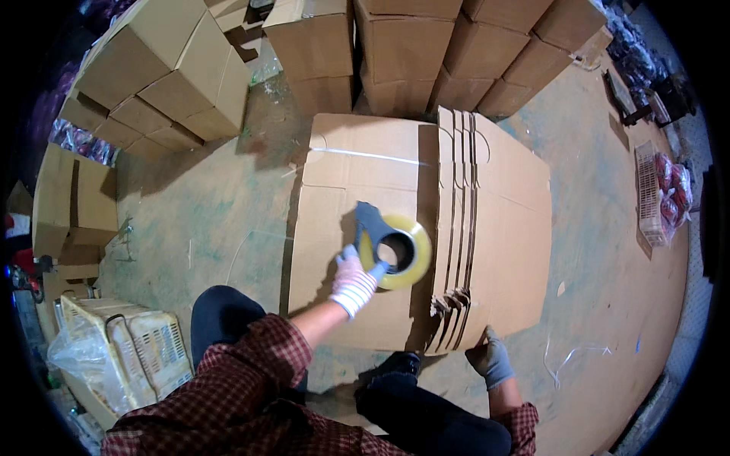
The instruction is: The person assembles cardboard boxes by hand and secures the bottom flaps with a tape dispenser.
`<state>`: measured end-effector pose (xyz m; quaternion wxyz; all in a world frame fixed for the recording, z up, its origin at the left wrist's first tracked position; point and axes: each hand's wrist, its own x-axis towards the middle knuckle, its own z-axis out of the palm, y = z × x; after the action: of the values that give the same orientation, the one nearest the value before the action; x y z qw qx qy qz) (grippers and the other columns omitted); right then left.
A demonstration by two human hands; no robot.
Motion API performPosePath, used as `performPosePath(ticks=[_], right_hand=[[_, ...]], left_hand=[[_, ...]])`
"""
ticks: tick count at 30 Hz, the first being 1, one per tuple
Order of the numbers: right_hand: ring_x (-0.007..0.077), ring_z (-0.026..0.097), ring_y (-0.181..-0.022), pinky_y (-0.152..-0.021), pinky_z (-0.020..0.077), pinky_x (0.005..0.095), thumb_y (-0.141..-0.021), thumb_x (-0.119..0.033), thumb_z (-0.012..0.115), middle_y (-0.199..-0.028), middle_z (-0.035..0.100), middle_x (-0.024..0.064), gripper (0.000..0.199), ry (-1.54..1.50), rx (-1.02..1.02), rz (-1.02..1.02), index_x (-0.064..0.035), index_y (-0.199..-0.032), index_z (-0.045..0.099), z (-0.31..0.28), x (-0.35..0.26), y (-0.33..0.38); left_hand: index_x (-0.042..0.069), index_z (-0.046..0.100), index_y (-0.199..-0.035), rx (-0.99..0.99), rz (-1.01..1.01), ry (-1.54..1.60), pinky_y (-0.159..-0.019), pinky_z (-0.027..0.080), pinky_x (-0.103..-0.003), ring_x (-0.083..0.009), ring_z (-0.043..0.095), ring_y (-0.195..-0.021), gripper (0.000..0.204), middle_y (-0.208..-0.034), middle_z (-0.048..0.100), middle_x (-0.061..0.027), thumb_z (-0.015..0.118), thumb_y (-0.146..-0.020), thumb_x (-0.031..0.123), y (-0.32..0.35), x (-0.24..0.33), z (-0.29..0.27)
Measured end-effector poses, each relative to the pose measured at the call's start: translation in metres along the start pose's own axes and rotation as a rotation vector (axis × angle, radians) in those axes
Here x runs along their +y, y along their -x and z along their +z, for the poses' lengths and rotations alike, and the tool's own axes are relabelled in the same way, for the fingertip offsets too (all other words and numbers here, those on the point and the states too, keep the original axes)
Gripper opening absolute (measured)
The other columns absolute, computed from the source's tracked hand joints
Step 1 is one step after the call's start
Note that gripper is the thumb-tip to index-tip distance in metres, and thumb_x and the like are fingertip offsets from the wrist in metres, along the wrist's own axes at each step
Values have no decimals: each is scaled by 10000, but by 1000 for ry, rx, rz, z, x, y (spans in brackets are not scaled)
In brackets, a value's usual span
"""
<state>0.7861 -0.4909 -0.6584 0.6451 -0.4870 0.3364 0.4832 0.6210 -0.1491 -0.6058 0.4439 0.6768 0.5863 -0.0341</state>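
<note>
My left hand, in a striped glove, is closed on a grey tape dispenser loaded with a wide roll of clear yellowish tape. It is held above a stack of flattened cardboard boxes, with a white strap running across the far part. On the right side of that stack lie several more flattened cardboard boxes, fanned so their left edges show as steps. My right hand, in a grey glove, grips the near edge of these; its fingers are partly hidden under the cardboard.
Closed cardboard cartons are piled along the far side, with another pile at far left. A cream plastic crate with clear plastic wrap stands at near left. On the right is a basket of red wrapped goods. Loose strap lies on the floor.
</note>
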Motion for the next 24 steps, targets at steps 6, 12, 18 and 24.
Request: performPosePath(ticks=[6,12,18,24], right_hand=[[229,611,-994,-870,499,390,-879,-217,597,-1116,633,76,252,-70,98,-72,-74,-1086,585,-13,-3,-2],[201,607,-1020,-879,501,342,-890,-320,587,-1117,641,38,319,-185,121,-76,-70,-1088,604,5,-7,6],[201,601,-1038,-835,513,320,-895,-312,566,-1168,620,59,373,-226,-33,-303,-72,-1180,568,67,-34,71],[246,622,-956,-767,539,359,-866,-260,570,-1168,602,130,432,-79,-275,-579,-17,-1218,509,73,-95,168]], left_hand=[[15,520,-1095,-130,75,106,-833,477,-426,-367,579,-941,567,-1087,533,-237,694,-751,430,10,-13,28],[33,643,-920,-668,128,273,-628,494,-289,-144,577,-654,285,-730,624,-70,650,-831,304,52,-24,32],[39,635,-907,-741,283,322,-774,490,-346,-239,632,-814,261,-848,663,-116,661,-814,281,70,-13,34],[47,444,-1259,-118,983,-196,-853,466,-459,-369,545,-980,593,-1167,481,-214,670,-777,307,76,42,-35]])
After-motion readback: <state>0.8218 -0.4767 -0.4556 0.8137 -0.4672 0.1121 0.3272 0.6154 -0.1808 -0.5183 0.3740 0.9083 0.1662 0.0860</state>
